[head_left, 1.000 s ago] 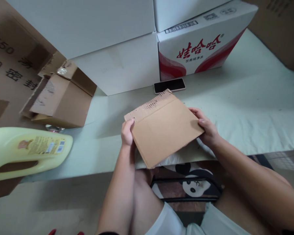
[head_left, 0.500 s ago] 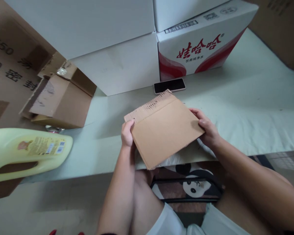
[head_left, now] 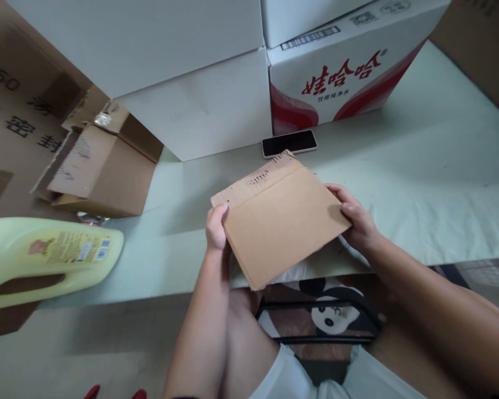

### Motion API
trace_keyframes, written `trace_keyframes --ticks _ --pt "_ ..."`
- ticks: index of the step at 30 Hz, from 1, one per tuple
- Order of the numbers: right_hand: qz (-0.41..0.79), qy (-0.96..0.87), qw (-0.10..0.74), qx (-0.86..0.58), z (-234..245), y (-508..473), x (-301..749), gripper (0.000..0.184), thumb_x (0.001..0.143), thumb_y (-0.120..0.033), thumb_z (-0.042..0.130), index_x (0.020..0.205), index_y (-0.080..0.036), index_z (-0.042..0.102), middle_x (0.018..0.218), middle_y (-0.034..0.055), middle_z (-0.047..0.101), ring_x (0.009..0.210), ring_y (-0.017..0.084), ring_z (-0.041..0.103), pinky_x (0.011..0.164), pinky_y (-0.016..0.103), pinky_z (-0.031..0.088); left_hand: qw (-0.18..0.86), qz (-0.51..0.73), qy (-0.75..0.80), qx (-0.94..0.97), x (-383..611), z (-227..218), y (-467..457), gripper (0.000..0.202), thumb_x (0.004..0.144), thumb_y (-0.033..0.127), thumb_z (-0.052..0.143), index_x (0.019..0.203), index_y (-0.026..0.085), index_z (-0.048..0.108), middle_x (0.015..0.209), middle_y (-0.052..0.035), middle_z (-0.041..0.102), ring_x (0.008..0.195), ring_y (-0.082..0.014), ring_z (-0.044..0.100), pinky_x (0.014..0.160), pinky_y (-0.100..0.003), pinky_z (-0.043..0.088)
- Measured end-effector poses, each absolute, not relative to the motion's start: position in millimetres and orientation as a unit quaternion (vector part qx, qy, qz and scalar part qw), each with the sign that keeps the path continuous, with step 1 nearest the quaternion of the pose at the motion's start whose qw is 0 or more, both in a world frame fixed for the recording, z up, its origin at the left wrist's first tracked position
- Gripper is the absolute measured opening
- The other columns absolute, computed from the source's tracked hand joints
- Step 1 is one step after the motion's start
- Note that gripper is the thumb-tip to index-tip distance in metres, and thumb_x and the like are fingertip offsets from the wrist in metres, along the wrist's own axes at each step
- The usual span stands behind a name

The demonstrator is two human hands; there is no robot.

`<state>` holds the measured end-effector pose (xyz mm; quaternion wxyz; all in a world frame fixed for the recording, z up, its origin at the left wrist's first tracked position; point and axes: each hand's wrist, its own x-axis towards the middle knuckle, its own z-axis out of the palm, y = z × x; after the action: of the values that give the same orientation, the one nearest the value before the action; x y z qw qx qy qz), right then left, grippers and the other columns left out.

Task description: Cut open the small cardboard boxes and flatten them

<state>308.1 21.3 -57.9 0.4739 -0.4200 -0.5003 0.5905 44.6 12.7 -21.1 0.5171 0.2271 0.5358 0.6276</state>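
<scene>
A flat brown piece of cardboard is held tilted above the front of the table, its far edge torn and ridged. My left hand grips its left edge with the thumb on top. On the right edge my right hand is closed, thumb over the board and the other fingers partly hidden beneath it. Under the near right part of the board, some clear plastic shows, mostly covered. Just beyond the far edge a phone lies face up with a dark screen.
White cartons and a red-and-white water carton stand at the back of the cloth-covered table. To the left are an open cardboard box and a yellow jug. Another brown carton stands far right.
Both hands keep their hold on the cardboard. Its right side and my right hand have shifted very slightly right; the view has moved a little too.
</scene>
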Motion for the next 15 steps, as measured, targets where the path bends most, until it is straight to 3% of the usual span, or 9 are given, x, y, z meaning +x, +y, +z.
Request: trace_keyframes --ticks 15 --pt "0.593 -0.503 0.475 -0.412 -58.0 22.2 308.5 0.057 0.071 -0.067 0.057 0.114 -0.03 0.055 0.124 0.0072 0.064 0.119 0.033 0.056 0.102 0.053 0.043 0.499 0.633 0.561 0.19 47.0 -20.5 11.5 0.026 0.051 0.038 0.071 0.063 0.016 0.071 0.061 -0.0023 0.067 0.058 -0.0161 0.06 0.055 -0.026 0.045"
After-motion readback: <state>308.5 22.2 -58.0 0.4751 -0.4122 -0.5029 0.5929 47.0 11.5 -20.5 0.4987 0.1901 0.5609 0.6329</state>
